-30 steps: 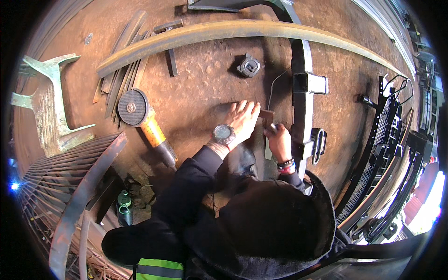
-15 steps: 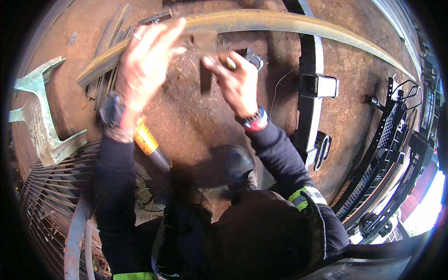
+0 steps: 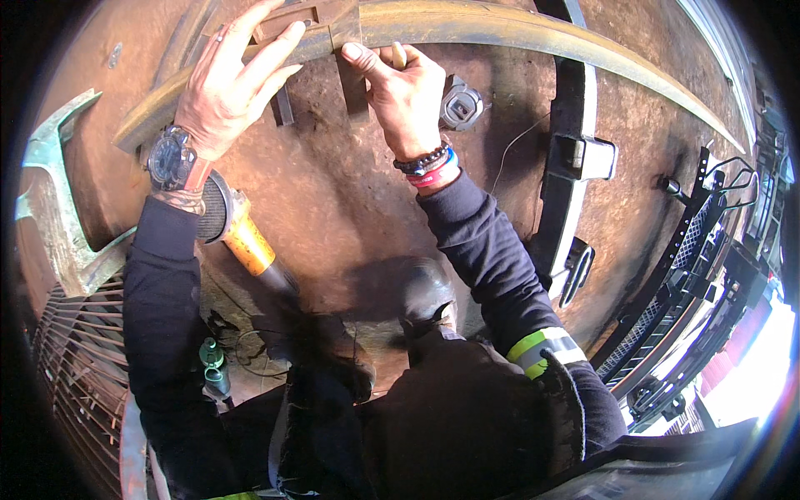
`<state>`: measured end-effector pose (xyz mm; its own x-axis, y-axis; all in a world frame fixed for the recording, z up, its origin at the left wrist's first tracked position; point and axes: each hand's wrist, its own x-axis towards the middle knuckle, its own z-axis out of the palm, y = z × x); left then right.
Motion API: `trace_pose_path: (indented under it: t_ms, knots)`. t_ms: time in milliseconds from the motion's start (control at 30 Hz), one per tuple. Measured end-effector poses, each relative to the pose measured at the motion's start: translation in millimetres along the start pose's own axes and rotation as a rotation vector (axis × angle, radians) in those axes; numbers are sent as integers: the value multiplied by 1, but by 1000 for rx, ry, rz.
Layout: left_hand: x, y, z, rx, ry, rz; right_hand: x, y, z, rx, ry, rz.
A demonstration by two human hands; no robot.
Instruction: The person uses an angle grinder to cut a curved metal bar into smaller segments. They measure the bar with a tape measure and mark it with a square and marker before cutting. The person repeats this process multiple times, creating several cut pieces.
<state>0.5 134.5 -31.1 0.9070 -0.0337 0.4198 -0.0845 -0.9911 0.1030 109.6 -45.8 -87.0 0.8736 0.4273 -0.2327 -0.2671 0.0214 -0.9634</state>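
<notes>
A long curved rust-brown steel beam [image 3: 467, 27] crosses the far side of the work surface. Against it lies a flat brown metal square [image 3: 348, 75], one leg pointing toward me over the beam's near edge. My left hand [image 3: 229, 92] has its fingers spread above the beam, close to the square's left part, and holds nothing. My right hand [image 3: 410, 96] has its thumb on the square, fingers curled around a small pale yellow stick [image 3: 399, 57] whose kind I cannot make out. A grey tape measure [image 3: 462, 103] lies just right of that hand.
A yellow angle grinder [image 3: 248, 243] lies below my left wrist. A greenish I-beam offcut [image 3: 62, 200] stands at the left, above a metal grate [image 3: 83, 358]. A black steel frame [image 3: 554, 167] runs along the right, with dark metal racks [image 3: 667, 292] beyond. A green bottle [image 3: 212, 358] is below.
Both hands have moved away from me. The metal square, held up and blurred before, now lies against the beam. The angle grinder's head and the green bottle have come into view.
</notes>
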Motion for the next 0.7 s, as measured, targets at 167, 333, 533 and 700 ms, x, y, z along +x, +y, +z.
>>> trace_pose_path:
  t_ms: [167, 333, 533, 700]
  knots:
    - [0, -3, 1, -47, -42, 8, 4, 4, -8, -8, -40, 9]
    - [-5, -6, 2, -65, -39, -12, 5, 5, -7, -13, -50, -1]
    - [-4, -11, 3, -87, -13, 10, 11, 15, -9, -72, -55, -42]
    - [-5, -11, 4, -105, 3, 8, 15, 19, -12, -159, -101, -46]
